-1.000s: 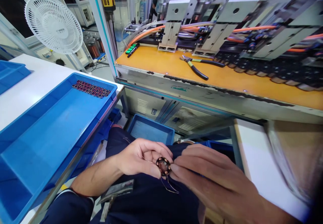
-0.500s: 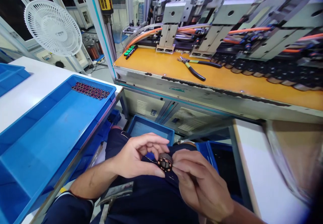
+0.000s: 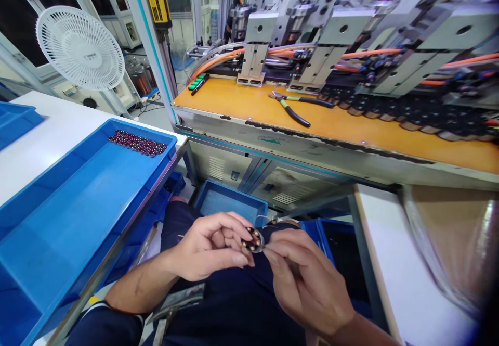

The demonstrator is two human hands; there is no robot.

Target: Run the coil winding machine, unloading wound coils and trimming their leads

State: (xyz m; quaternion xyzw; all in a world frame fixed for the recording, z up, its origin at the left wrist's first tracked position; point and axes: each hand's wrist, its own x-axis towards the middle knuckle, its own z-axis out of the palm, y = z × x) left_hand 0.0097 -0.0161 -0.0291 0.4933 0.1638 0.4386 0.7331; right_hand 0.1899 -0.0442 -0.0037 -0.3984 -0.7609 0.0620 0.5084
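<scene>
A small ring-shaped motor stator [image 3: 255, 243] with copper windings is held above my lap, its wound face turned toward the camera. My left hand [image 3: 212, 247] has its fingertips closed on the stator's left side. From the right, my right hand [image 3: 310, 278] is in a pinch at the stator's right edge, thumb against forefinger. Whether a wire end is between those fingertips is too small to tell. A thin copper wire [image 3: 262, 216] sticks up just above the stator.
On the left table, a long blue tray [image 3: 78, 200] has rows of stators [image 3: 136, 143] at its far end. Cutting pliers [image 3: 290, 107] and black parts [image 3: 390, 109] lie on the orange machine ledge [image 3: 230, 96]. A blue bin [image 3: 230, 200] stands below; a white fan [image 3: 80, 48] is at far left.
The stator has turned and tilted in my fingers, showing more of its wound face. My left fingers have closed further onto it, and a wire now shows above it. The view has shifted slightly.
</scene>
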